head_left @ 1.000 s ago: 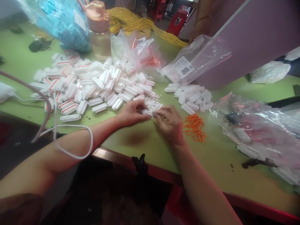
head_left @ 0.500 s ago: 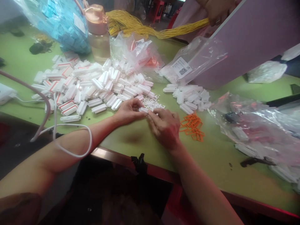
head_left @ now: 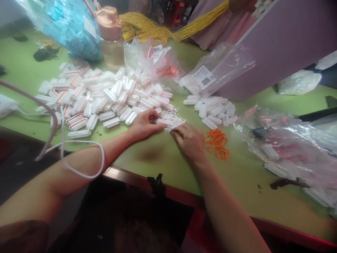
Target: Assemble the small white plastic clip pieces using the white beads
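Between thumb and fingers, my left hand (head_left: 145, 123) grips a white plastic housing (head_left: 164, 122) near the table's front edge. My right hand (head_left: 189, 141) is just to the right, its fingertips pinched together at the near side of a heap of tiny white pieces (head_left: 173, 117). Whether something small is in that pinch is too fine to make out. Left of and behind the hands spreads a large pile of white housings (head_left: 105, 93), some with orange-red edging. Thin orange rectangular frames (head_left: 217, 144) lie to the right of my right hand.
A smaller pile of white parts (head_left: 213, 109) lies behind the frames. A water bottle (head_left: 112, 42), a bag of blue parts (head_left: 73, 31) and yellow wires (head_left: 147, 26) stand at the back. A white cable (head_left: 101, 158) loops over my left forearm. Plastic bags (head_left: 297, 140) cover the right.
My right hand has drawn away from the white housing, moving right and slightly down to the tiny pieces. My left hand keeps its hold. At the back, the yellow wires and another person's hand have shifted.
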